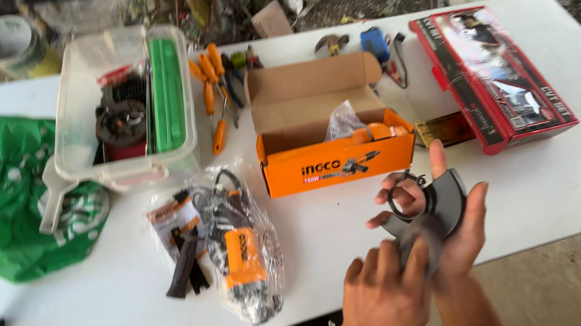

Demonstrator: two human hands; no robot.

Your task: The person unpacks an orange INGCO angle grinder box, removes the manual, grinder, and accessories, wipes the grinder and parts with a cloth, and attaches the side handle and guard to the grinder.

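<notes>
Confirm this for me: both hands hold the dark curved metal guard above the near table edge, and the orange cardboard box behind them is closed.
One thing is wrong: the orange cardboard box is open, its lid flap folded back, with a plastic-wrapped item showing inside. The head view shows this. The rest stands: the left hand and right hand both hold the dark curved metal guard above the near edge of the white table.

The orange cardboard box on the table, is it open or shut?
Open. The orange cardboard box has its lid flap folded back, showing the brown inside, with a crumpled clear plastic bag poking out.
</notes>
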